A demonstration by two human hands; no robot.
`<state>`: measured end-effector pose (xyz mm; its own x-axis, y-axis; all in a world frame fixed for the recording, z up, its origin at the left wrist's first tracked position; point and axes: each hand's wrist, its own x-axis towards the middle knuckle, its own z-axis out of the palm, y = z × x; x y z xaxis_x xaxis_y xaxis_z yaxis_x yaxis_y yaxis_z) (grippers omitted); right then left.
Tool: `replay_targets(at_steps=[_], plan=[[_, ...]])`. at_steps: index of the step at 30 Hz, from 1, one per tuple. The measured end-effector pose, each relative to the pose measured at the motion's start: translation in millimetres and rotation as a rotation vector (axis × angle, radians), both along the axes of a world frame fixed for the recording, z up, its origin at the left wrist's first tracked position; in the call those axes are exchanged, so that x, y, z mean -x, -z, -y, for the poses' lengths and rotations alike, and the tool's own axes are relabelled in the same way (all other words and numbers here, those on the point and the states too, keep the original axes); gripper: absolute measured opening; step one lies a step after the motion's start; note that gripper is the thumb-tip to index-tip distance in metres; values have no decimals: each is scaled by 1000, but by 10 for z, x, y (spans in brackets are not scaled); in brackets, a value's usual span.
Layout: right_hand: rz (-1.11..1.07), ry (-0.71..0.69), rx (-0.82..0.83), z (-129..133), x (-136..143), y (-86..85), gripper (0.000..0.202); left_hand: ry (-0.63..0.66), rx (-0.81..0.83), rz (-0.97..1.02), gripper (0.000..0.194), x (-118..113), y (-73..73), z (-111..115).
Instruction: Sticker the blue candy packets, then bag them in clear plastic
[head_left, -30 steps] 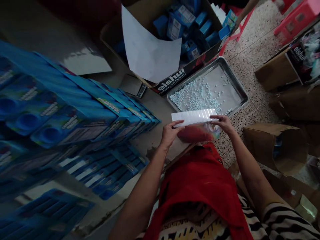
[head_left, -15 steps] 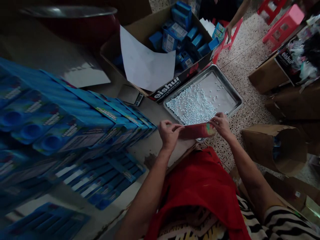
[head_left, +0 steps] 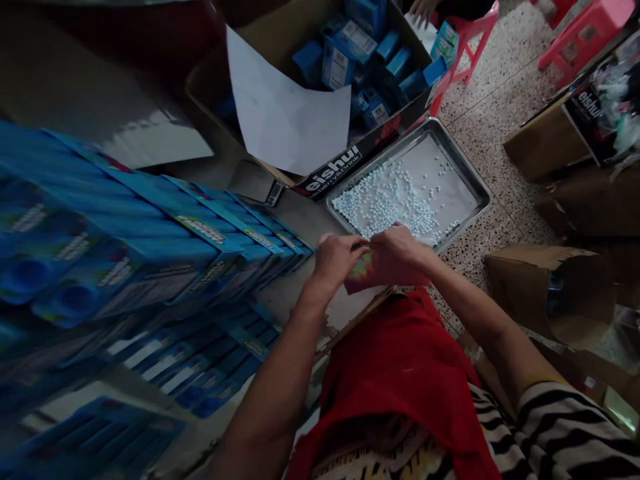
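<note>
- The right hand (head_left: 401,248) has shifted left since the earlier frame, and is now just beside the left hand (head_left: 333,261).
- Blue boxes (head_left: 145,233) stand stacked at far left.
- A black-sided carton (head_left: 333,171) holds more blue boxes.
- The left hand's fingertips pinch the upper edge of a red packet (head_left: 390,272).
- The packet hangs below both hands, above the red apron (head_left: 390,353).
- The right hand also grips that edge, its fingertips partly hidden.
- Beyond lies a metal tray (head_left: 457,193) of pale pellets (head_left: 385,200).
</note>
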<state>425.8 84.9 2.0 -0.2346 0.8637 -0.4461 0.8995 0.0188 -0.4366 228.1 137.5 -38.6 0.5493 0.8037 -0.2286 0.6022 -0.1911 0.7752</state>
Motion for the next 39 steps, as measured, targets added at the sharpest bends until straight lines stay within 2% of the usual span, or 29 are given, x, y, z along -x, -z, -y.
replay_targets(at_steps=[2,7,14,16,18,22,24,27,30,33,35,39], plan=[[29,19,13,23,-21,-12,17,18,18,0,6,6,38,-55],[119,112,31,66,-179,-12,24,-72,177,47,8,33,168,-138],[-47,358,103,153,-551,159,9,-359,528,177,26,225,450,-38],[-58,451,125,210,-690,222,7,-426,556,224,28,202,491,28],[-95,553,146,258,-812,291,16,-511,548,254,30,161,518,73],[-399,698,189,332,-975,422,33,-653,516,296,35,139,590,88],[-492,771,170,374,-1024,463,34,-663,563,341,38,166,635,94],[-517,876,128,448,-1099,474,36,-606,732,422,49,227,675,140],[-587,937,211,518,-1198,462,46,-584,848,486,65,265,670,218],[-632,981,301,526,-1268,500,49,-648,868,528,70,241,652,283],[-559,998,274,469,-1275,563,45,-696,862,523,68,208,652,306],[-262,948,197,234,-1175,687,36,-717,897,441,65,159,699,331]])
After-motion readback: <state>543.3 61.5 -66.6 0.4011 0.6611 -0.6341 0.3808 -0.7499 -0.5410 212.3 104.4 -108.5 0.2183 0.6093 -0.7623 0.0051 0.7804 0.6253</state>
